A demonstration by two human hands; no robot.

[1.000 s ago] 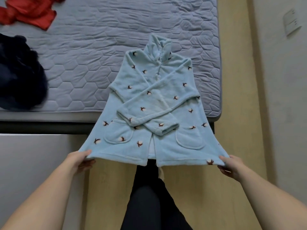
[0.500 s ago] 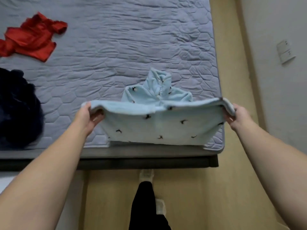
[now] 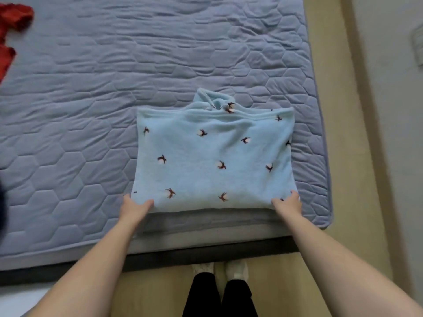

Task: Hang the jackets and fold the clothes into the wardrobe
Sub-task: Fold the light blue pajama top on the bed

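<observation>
A light-blue fleece jacket [image 3: 212,156] with small dark-and-white motifs lies folded in half on the grey quilted mattress [image 3: 160,53], near its front right corner. Its collar pokes out past the far fold. My left hand [image 3: 135,208] holds the near left corner with the thumb on top and the other fingers mostly hidden under the fabric. At the near right corner, my right hand [image 3: 287,204] grips the folded edge in the same way.
A red garment [image 3: 11,24] lies at the mattress's far left. A dark garment [image 3: 2,202] shows at the left edge. Wooden floor [image 3: 343,179] and a wall with a socket [image 3: 417,42] run along the right. My feet stand by the bed frame.
Both hands lifted the jacket's hem off the bed's edge, carried it over the crossed sleeves to the collar, then came back to the near folded edge. The jacket now lies folded in half.
</observation>
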